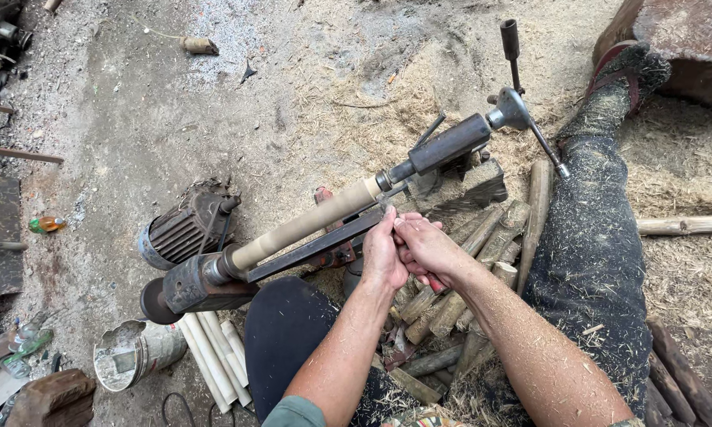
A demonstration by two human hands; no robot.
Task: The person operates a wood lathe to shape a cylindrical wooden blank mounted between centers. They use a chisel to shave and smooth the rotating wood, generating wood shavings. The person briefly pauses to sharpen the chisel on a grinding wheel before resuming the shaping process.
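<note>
Both hands clenched on one red-handled chisel: left hand (384, 255) near the tip, right hand (427, 251) behind. Chisel (435, 282) on rail beside pale wooden rod (308, 222) in lathe. Risk: tip digging in, tool kicking back toward fingers.

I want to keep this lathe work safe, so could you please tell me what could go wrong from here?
Both bare hands, left hand and right hand, sit right beside the wooden spindle, so a catch might hurt fingers. Shavings and loose sticks crowd the legs and could cause slipping.
</note>
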